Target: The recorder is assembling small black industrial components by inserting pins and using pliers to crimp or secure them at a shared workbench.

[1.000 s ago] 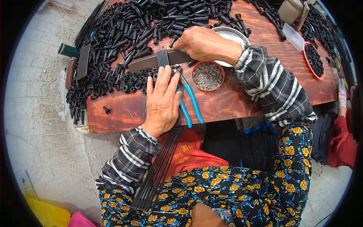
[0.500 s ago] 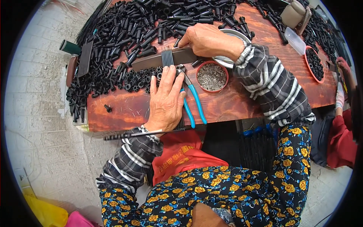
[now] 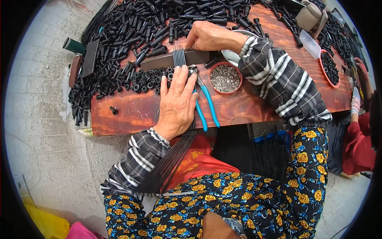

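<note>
My left hand (image 3: 175, 104) lies flat, fingers stretched forward, over a row of thin dark rods (image 3: 179, 57). The rods' pale tips rest across a dark grey bar (image 3: 157, 61), while their long black lengths (image 3: 172, 159) fan down over the table edge toward my lap. Just right of the tips, my right hand (image 3: 209, 36) is closed, thumb and fingertips together at the bar's far side; anything pinched there is too small to make out. Pliers with blue handles (image 3: 209, 104) lie right of my left hand. Beside them stands a red-rimmed bowl of small metal pieces (image 3: 225, 78).
Black tubular parts (image 3: 139, 30) are heaped across the back and left. A metal dish (image 3: 234, 55) sits partly under my right forearm. At the right are an orange bowl of black pieces (image 3: 330, 67), a clear lid (image 3: 309, 43) and another person's gloved hand (image 3: 355, 101).
The rods' lower ends have dropped from beside my left wrist down to my lap. My right hand has shifted slightly left, and its outstretched index finger is now drawn in.
</note>
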### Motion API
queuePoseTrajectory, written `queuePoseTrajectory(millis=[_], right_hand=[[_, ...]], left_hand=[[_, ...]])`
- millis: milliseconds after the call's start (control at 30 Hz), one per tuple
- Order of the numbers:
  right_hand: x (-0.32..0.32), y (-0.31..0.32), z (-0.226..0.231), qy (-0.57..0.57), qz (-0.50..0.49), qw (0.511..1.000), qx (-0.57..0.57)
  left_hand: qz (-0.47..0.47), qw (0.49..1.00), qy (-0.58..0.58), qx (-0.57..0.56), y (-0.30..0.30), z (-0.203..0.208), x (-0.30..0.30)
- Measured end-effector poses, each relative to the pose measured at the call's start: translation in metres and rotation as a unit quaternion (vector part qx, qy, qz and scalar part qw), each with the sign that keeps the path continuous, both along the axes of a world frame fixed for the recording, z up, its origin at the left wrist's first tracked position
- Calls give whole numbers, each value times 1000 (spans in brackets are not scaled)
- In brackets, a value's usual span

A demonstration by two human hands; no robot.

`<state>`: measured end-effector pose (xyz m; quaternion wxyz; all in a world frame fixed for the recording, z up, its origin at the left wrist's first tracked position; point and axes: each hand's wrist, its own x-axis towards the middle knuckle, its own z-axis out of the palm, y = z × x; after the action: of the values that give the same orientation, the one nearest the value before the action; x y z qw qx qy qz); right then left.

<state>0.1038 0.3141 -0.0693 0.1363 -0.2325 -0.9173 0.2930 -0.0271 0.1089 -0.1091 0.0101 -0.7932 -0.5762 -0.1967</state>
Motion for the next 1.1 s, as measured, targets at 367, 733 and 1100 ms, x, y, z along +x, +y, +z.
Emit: queuePoseTrajectory(millis=[367, 733, 1100], right_hand=[[-13, -9, -6, 55, -85, 984, 148], [116, -15, 9, -119, -118, 982, 85], [119, -15, -5, -39, -134, 982, 125]], left_hand=[[-5, 1000, -1, 6, 1, -2, -2], [-7, 1000, 8, 13, 0, -4, 0], [1, 1000, 11, 6, 0, -5, -2]])
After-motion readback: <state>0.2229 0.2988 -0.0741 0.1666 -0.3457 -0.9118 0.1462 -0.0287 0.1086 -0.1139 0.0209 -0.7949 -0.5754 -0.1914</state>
